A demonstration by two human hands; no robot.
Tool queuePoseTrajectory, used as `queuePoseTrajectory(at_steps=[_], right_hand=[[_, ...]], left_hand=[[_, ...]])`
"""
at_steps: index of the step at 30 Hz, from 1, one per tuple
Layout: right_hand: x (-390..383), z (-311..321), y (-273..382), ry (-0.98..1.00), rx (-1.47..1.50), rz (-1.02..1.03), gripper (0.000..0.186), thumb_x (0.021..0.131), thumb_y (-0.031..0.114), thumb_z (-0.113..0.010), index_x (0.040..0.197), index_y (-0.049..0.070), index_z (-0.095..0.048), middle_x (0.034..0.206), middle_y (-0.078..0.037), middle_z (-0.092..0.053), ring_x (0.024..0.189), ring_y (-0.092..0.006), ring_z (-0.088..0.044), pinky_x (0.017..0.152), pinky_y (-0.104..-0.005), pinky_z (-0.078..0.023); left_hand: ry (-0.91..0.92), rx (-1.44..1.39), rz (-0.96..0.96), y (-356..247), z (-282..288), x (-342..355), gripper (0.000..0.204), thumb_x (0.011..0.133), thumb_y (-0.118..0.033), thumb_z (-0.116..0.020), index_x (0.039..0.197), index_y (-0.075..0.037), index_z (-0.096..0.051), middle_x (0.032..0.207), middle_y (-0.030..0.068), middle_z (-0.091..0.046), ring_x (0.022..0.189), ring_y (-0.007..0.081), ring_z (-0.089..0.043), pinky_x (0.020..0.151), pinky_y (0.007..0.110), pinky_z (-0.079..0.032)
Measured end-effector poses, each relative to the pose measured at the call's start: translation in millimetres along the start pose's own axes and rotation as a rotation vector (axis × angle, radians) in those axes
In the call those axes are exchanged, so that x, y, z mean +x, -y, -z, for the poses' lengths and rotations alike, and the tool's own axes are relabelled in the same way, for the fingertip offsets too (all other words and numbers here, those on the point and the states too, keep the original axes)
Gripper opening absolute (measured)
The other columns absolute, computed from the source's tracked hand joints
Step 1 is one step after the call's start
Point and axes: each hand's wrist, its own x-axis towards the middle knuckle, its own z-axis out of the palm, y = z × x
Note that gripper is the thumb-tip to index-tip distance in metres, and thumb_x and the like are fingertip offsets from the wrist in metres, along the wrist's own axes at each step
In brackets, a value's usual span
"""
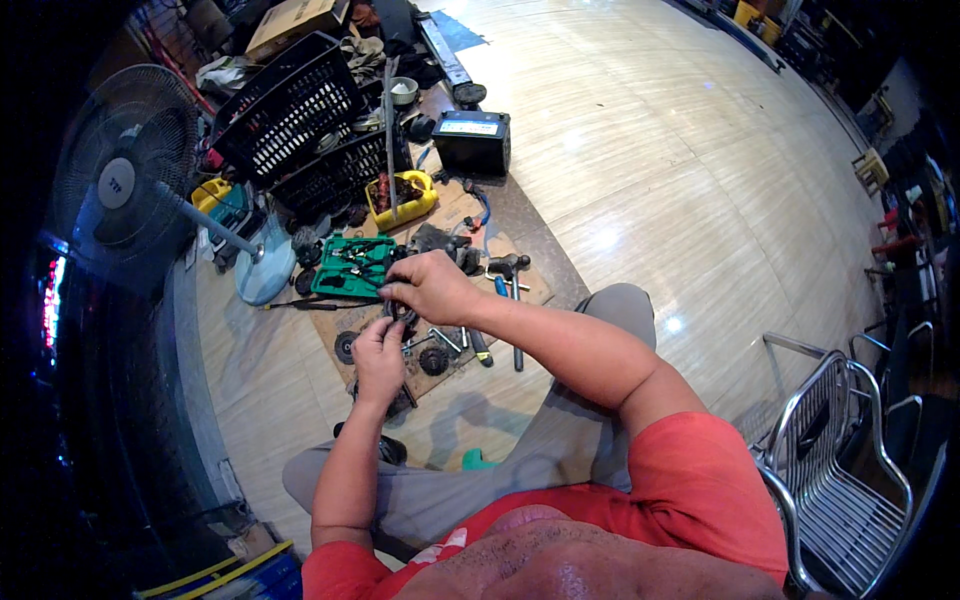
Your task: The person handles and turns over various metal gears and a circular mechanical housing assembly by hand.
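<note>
My right hand [432,287] and my left hand [380,358] are both closed, pinching a small dark curved part [403,309] between them. My right hand is on the far side of it, my left on the near side. Its exact kind is hard to make out behind my fingers. Just beyond my hands lies an open green tool case [340,242] with dark tools in it. A dark toothed round part [433,360] rests to the right of my left hand, and a dark disc [346,347] to its left. A hammer [517,300] lies to the right of my right hand.
Brown cardboard [532,287] lies under the tools. Further off are a yellow container [432,203] of parts, a black battery [472,150] and black crates [300,110]. A standing fan [120,185] is at the left, a metal chair [845,490] at the right.
</note>
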Motion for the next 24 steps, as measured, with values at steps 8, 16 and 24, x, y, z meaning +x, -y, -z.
queuePoseTrajectory(at_steps=[8, 16, 24], right_hand=[[-0.6, -3.9, -8.8, 0.016, -0.001, 0.009, 0.019, 0.082, 0.022, -0.070, 0.088, 0.005, -0.071, 0.080, -0.020, -0.066, 0.079, -0.0396, -0.064, 0.070, -0.0458, -0.051], [-2.2, -5.4, -8.6, 0.017, -0.026, 0.020, 0.018, 0.082, 0.022, -0.070, 0.088, 0.005, -0.071, 0.081, -0.020, -0.066, 0.080, -0.0398, -0.064, 0.071, -0.0464, -0.051], [-3.2, -10.3, -4.8, -0.037, 0.020, -0.011, 0.019, 0.081, 0.021, -0.071, 0.082, 0.003, -0.069, 0.079, -0.020, -0.065, 0.077, -0.0396, -0.064, 0.067, -0.0456, -0.050]], left_hand=[[0.135, -0.090, 0.122, 17.6, -0.4, 5.2, 0.018, 0.094, -0.009, -0.059, 0.100, 0.005, -0.068, 0.088, 0.0041, -0.068, 0.079, 0.0104, -0.061, 0.072, 0.027, -0.049], [0.155, -0.158, 0.193, 9.1, -1.1, 3.7, 0.017, 0.091, -0.009, -0.062, 0.096, 0.006, -0.069, 0.084, 0.0046, -0.069, 0.075, 0.0100, -0.061, 0.070, 0.026, -0.049], [0.059, -0.062, 0.115, 6.9, -1.4, 3.5, 0.018, 0.089, -0.011, -0.064, 0.092, 0.006, -0.069, 0.076, 0.0069, -0.069, 0.070, 0.0085, -0.059, 0.066, 0.028, -0.048]])
